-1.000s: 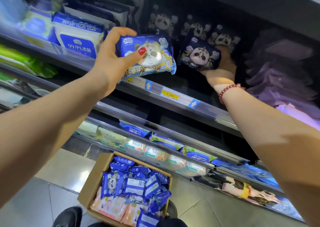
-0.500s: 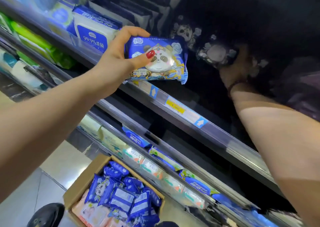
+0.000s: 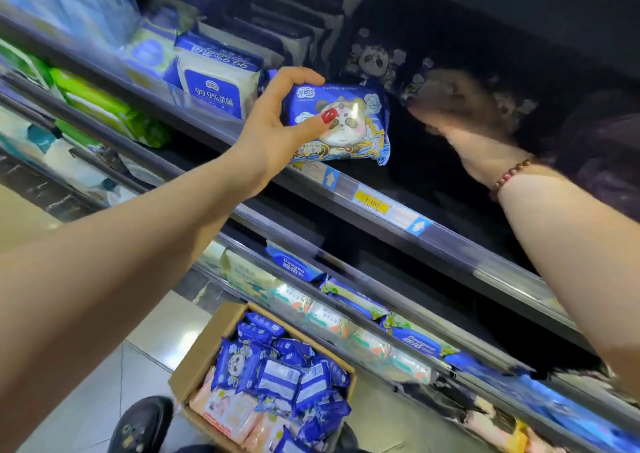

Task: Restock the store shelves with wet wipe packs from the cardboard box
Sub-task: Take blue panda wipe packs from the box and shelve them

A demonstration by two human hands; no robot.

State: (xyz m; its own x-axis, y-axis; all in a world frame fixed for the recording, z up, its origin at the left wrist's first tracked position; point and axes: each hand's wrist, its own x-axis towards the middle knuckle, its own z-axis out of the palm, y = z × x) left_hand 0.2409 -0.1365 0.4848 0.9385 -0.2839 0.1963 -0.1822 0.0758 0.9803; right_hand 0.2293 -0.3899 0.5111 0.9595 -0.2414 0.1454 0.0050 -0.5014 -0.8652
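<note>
Two hands work one shelf [image 3: 450, 241] at once, and the split looks deliberate. Near the centre of the view the left hand [image 3: 273, 130] pinches a blue panda wipe pack [image 3: 349, 123]. Its thumb lies across the printed face and its fingers curl over the top edge, so the pack stands face-out with its lower edge just above the shelf's front rail. Held that way, it can slide straight back into the row without being turned.

At 3 o'clock of the pack, the right hand [image 3: 464, 120] reaches deep into the shaded bay, its wrist with a bead bracelet [image 3: 510, 175] lying toward 5 o'clock. The hand is blurred and dark, so I cannot tell whether its fingers are spread, curled or closed on anything. My guess is that it is settling stock at the back to make room up front.

More panda packs [image 3: 372, 59] stand in the gloom at 12 o'clock, which suggests this bay is their slot. A white-and-blue pack [image 3: 214, 85] fills the neighbouring bay at 9 o'clock. A yellow price label [image 3: 370, 203] sits on the rail at 5 o'clock of the held pack.

Down at 6 o'clock the cardboard box [image 3: 204, 352] stands on the floor, well apart from that shelf, with many blue packs [image 3: 277, 376] heaped over pink ones [image 3: 228, 411]. Plenty is left to move, so the job seems far from finished.
</note>
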